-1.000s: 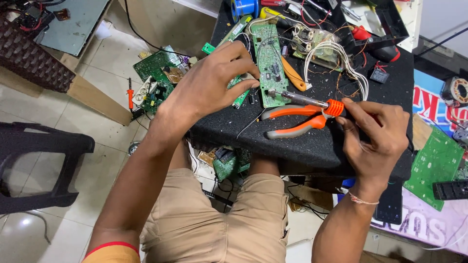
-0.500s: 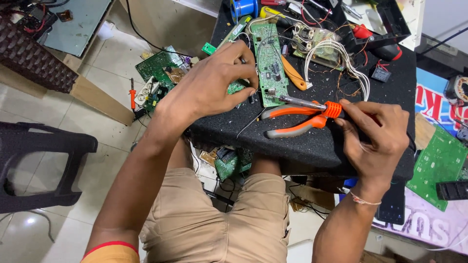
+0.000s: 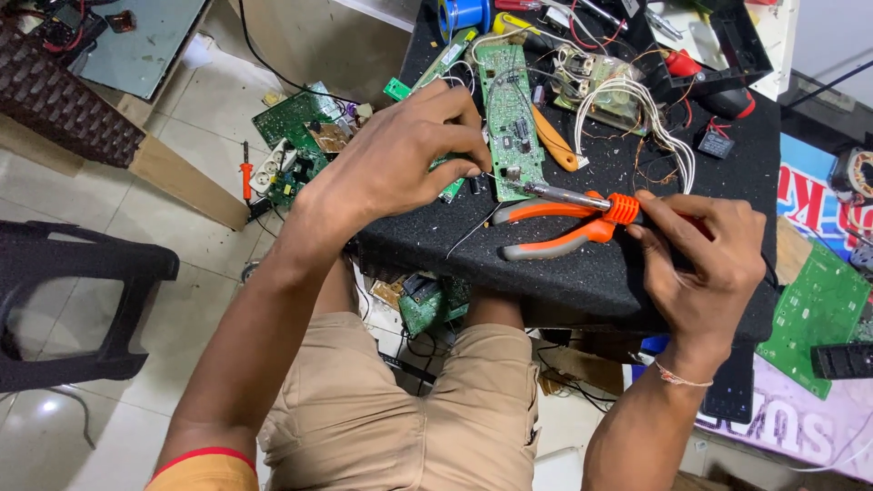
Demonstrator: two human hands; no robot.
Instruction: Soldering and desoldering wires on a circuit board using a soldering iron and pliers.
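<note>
Right hand clenched on soldering iron, tip at lower edge of green circuit board on desk; left hand fingers pinch thin wire beside joint; keep tip steady, wire touching pad

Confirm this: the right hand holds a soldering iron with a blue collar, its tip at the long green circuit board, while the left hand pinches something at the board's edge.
Not quite: the collar on the soldering iron is orange, not blue, as the head view shows. The rest stands: the right hand holds it with the tip at the long green circuit board, and the left hand pinches at the board's edge.
</note>
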